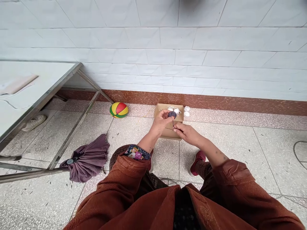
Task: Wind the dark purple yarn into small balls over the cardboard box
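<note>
My left hand [161, 122] is closed around a small dark grey ball of yarn [172, 114]. A dark strand runs down from the ball to my right hand [187, 133], whose thumb and fingers pinch it. Below both hands an open cardboard box [157, 108] stands on the floor, partly hidden by them. White yarn balls [177, 111] lie in its far part with loose pale strands. Two more white balls [186, 111] rest on the floor just right of the box.
A colourful ball [119, 110] lies by the wall. A folded purple umbrella [90, 158] is on the floor beside the metal-framed table [40, 92] at left. A shoe [35, 123] shows under the table. A cable [296, 150] lies at far right.
</note>
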A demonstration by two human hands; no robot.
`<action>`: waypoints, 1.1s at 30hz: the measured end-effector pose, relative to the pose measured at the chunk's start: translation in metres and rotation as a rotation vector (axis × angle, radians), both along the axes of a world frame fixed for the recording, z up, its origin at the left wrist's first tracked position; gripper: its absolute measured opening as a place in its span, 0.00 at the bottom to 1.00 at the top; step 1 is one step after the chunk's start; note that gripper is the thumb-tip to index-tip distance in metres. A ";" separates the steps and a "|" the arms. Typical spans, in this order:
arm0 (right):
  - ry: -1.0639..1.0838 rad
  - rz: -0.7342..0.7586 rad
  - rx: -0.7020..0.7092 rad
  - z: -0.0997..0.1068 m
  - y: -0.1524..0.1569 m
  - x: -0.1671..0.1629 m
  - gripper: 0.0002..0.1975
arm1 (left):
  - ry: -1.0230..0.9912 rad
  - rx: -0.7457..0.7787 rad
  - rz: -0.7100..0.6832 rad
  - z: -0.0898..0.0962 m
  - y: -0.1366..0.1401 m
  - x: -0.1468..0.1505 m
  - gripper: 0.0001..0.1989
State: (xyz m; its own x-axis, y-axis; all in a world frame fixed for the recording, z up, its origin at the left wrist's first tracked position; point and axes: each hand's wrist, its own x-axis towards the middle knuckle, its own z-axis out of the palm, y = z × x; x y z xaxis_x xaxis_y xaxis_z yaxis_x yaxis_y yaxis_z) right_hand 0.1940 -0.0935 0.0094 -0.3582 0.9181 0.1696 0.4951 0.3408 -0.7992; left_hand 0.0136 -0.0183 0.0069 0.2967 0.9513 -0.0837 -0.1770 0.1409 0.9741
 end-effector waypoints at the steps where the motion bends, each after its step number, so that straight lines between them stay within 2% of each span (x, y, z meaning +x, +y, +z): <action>1: 0.026 0.025 0.022 0.005 -0.001 0.001 0.12 | 0.044 0.020 -0.008 -0.001 -0.001 0.000 0.19; 3: 0.078 -0.010 0.072 0.015 0.002 0.006 0.14 | 0.096 0.054 -0.065 -0.002 -0.004 0.001 0.20; 5: 0.117 -0.122 0.128 0.021 0.007 0.013 0.14 | 0.103 0.070 -0.154 -0.001 -0.009 0.002 0.21; 8: 0.147 -0.278 0.170 0.018 0.018 0.024 0.13 | 0.039 0.070 -0.312 0.003 -0.016 0.002 0.22; 10: 0.158 -0.326 0.133 0.010 0.023 0.026 0.13 | -0.039 0.065 -0.371 0.005 -0.017 0.002 0.24; 13: 0.149 -0.332 0.007 -0.005 0.026 0.021 0.14 | -0.131 0.037 -0.350 0.006 -0.016 0.003 0.23; 15: 0.127 -0.309 -0.059 -0.013 0.023 0.014 0.14 | -0.156 -0.007 -0.301 0.005 -0.012 0.004 0.22; 18: 0.077 -0.186 -0.108 -0.016 0.014 0.005 0.14 | -0.141 -0.050 -0.197 0.002 -0.008 0.004 0.21; 22: -0.025 0.079 -0.112 0.000 0.001 0.003 0.16 | -0.032 -0.011 -0.034 0.000 -0.002 0.005 0.17; 24: -0.025 0.116 -0.047 0.011 -0.003 0.008 0.17 | 0.027 0.007 0.000 0.000 -0.001 0.006 0.17; 28: 0.082 -0.075 0.111 0.023 0.001 0.024 0.16 | 0.095 0.025 -0.099 0.000 -0.005 0.008 0.17; 33: 0.135 -0.333 0.207 0.013 0.016 0.038 0.16 | 0.087 0.015 -0.385 0.000 -0.016 0.009 0.19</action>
State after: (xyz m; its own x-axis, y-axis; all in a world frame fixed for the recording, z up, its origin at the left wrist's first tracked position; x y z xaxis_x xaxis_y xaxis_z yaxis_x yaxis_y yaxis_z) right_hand 0.2319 -0.0771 0.0229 -0.0090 0.9215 0.3884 0.5011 0.3402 -0.7957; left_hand 0.0228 -0.0347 0.0065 0.6240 0.7735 -0.1111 -0.0306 0.1663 0.9856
